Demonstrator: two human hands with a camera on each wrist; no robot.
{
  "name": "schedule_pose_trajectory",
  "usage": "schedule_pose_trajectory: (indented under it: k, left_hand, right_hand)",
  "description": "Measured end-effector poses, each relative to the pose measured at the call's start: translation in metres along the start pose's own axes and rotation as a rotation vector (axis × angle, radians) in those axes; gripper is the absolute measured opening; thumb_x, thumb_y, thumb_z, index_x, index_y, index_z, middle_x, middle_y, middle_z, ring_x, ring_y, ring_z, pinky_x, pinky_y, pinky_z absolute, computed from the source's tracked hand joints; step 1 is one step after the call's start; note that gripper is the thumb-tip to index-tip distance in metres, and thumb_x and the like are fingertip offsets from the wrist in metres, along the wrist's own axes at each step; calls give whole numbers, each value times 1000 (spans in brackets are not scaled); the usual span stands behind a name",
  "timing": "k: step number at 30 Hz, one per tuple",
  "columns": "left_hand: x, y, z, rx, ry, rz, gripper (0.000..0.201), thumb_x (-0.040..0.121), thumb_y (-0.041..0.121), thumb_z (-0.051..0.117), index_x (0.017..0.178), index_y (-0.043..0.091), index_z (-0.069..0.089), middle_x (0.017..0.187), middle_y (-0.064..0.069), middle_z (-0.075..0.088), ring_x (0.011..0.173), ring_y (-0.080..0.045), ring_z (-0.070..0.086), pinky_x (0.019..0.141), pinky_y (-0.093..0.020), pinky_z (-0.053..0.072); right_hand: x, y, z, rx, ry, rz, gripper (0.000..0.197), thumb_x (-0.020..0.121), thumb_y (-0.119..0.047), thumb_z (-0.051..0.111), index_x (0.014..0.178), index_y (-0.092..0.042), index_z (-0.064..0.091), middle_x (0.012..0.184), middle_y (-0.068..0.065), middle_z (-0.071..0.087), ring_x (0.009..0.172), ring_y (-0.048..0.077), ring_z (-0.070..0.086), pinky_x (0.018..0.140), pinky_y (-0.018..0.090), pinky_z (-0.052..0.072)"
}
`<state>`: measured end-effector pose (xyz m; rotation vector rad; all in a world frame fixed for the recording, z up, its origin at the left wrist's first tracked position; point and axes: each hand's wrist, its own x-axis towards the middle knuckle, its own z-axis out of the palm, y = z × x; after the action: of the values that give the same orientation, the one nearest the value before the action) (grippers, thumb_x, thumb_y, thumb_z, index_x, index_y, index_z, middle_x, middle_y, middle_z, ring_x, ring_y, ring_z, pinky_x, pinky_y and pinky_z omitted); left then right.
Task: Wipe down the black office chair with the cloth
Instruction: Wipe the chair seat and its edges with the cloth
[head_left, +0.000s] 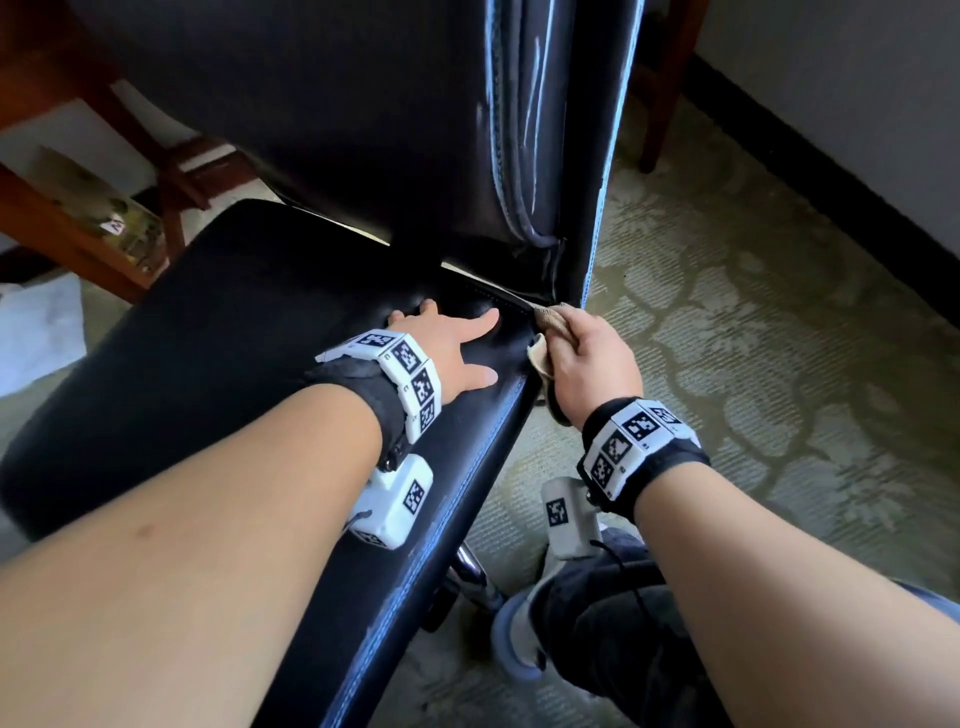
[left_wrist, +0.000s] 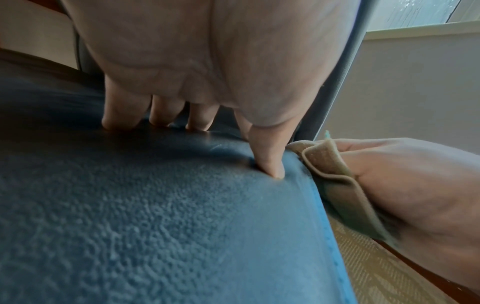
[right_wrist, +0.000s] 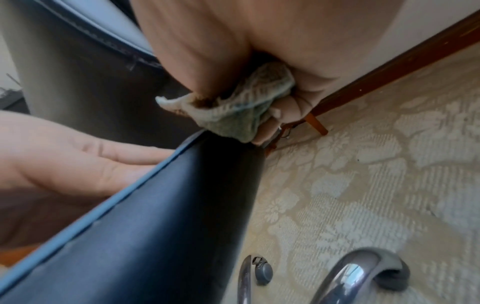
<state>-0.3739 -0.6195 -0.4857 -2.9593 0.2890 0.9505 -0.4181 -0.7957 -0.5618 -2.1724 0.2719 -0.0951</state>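
The black office chair's seat (head_left: 234, 338) fills the middle of the head view, with its backrest (head_left: 363, 130) rising behind it. My left hand (head_left: 452, 343) lies flat on the rear right part of the seat (left_wrist: 155, 216), fingers straight and pressing into the leather. My right hand (head_left: 592, 358) grips a bunched beige cloth (head_left: 545, 338) against the seat's right rear corner, below the backrest edge. The cloth (left_wrist: 335, 181) shows folded beside the left thumb, and wadded in the right palm as cloth (right_wrist: 241, 107) touching the seat's side panel (right_wrist: 182, 205).
Chrome base legs (right_wrist: 345, 275) and a caster (right_wrist: 263, 272) stand under the seat on patterned green carpet (head_left: 753, 338). Wooden furniture legs (head_left: 166, 171) stand at far left, another wooden leg (head_left: 657, 119) by the wall at right. My knee and shoe (head_left: 597, 623) are beside the chair.
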Motion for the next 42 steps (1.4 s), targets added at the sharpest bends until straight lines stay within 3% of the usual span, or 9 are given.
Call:
schedule_pose_trajectory:
  k: [4,7,12,16,22,28,33,37,42]
  left_hand:
    - [1,3,-3,-12,-20,3,76,99,64,56,159,62,9,174,-20,2,155,-59,5,128,-56,19]
    - [3,0,-3,-16,-24,10,75,100,64,54,158,62,7,174,-21,1,154,-60,5,127,-56,20]
    - [9,-5,2,-9,7,25,75,98,67,53,158,64,7,173,-22,3,153,-61,9,128,-55,18]
    - [12,-7,4,-7,7,19,76,98,68,53,158,64,6,173,-24,3,152,-62,11,128,-54,18]
    - [12,-4,2,10,-1,14,77,96,70,52,157,65,5,172,-25,5,149,-60,23,126,-51,23]
    - [18,-8,4,21,12,8,77,96,71,51,157,65,4,172,-24,5,149,-64,17,125,-54,22]
    - [15,-3,-1,11,1,23,77,100,65,51,160,60,4,172,-26,0,150,-65,9,125,-58,21]
    - [20,3,-5,12,42,48,75,101,65,49,160,60,4,173,-23,1,151,-64,7,121,-63,29]
    - [7,-11,1,-42,74,123,72,103,58,52,161,57,10,176,-9,-2,160,-45,-3,120,-59,34]
  right_hand:
    - [-10,3,-27,-102,-141,-66,24,100,-28,59,121,-34,70,100,-7,64,95,14,58,83,25,40]
    - [-8,-2,-51,-41,-146,-11,19,99,-24,60,109,-32,74,87,-12,70,86,12,65,77,25,48]
    - [9,-14,-31,-45,-72,-33,25,97,-23,58,113,-36,72,99,-10,72,98,14,66,82,23,45]
    - [0,-14,-13,-175,-81,-63,29,102,-28,55,127,-34,68,100,-7,54,104,20,59,81,20,32]
    - [-2,-4,-42,-156,-129,-4,23,98,-24,58,111,-35,73,90,-7,73,86,16,68,75,27,49]
    - [-9,-11,-20,-226,-119,-130,32,102,-30,57,131,-35,68,96,-7,49,89,9,47,76,16,30]
    - [-27,-10,-42,-315,-249,-91,21,100,-30,60,116,-33,73,92,-6,59,87,16,58,72,25,36]
    - [-16,-14,-55,-72,-71,66,18,96,-22,60,104,-30,74,84,-11,73,81,13,69,77,29,54]
    - [-4,-20,-61,5,-4,73,22,95,-21,61,101,-38,74,77,-18,72,71,-5,65,73,23,51]
